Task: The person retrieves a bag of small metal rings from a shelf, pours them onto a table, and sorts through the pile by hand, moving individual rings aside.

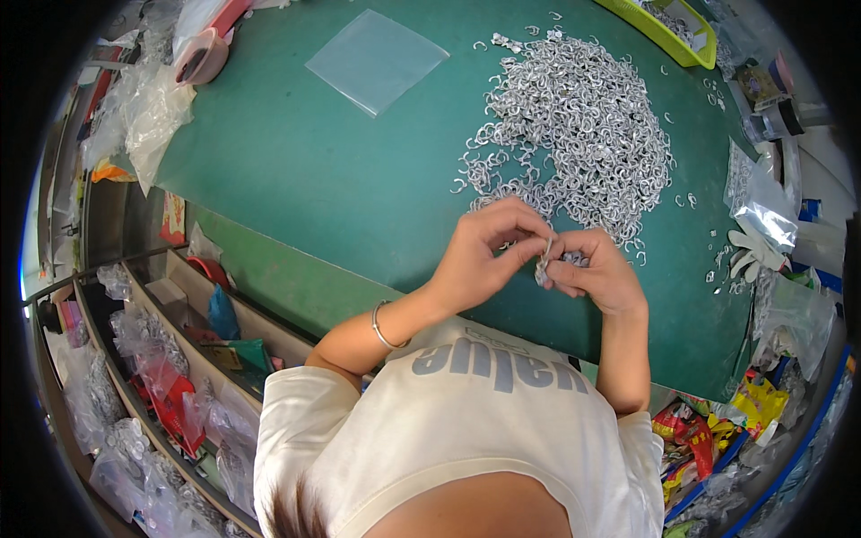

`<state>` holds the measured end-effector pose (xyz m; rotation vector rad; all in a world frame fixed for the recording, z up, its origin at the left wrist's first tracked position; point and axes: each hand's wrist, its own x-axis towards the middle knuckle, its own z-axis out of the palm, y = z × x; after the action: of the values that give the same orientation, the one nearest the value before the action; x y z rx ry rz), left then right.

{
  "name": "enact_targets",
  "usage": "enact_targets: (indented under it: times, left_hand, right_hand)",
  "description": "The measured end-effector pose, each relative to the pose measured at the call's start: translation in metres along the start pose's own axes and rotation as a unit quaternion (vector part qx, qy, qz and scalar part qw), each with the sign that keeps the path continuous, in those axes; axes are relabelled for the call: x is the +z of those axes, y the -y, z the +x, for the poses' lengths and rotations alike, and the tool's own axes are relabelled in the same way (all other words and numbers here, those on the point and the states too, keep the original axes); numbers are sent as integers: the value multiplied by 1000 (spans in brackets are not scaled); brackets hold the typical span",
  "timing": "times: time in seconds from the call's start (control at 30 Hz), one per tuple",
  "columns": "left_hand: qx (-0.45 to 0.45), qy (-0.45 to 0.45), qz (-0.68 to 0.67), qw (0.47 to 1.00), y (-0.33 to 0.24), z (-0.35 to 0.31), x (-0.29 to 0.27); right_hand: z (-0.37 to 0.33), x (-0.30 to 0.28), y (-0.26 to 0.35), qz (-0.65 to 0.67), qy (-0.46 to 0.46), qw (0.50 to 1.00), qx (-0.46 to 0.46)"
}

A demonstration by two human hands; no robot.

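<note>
My left hand and my right hand meet at the front of a heap of small silvery C-shaped metal pieces. With thumb and forefinger my left hand pinches a small, thin thing whose kind I cannot make out. My right hand is curled around several silvery metal pieces, partly hidden by its fingers. Between the fingertips of both hands shows a small greyish piece. Some loose C-shaped pieces lie at the heap's left edge.
A flat clear plastic bag lies on the green tabletop. At the far right stands a yellow-green basket holding metal pieces. A pink bowl is at the far left. Bag-filled drawers flank my left side; a white glove lies right.
</note>
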<state>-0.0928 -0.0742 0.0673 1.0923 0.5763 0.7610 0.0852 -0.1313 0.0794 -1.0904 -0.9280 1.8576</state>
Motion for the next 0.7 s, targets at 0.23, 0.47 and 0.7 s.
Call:
enact_targets:
  times: [0.23, 0.47, 0.7]
  left_hand:
    - [-69, -78, 17, 994, 17, 12, -18]
    - [112, -64, 482, 867, 11, 37, -32]
    - [217, -21, 646, 732, 34, 109, -42]
  right_hand:
    - [1, -8, -8, 91, -23, 996, 12]
    - [11, -39, -42, 290, -51, 948, -119]
    - [29, -53, -40, 418, -79, 895, -134]
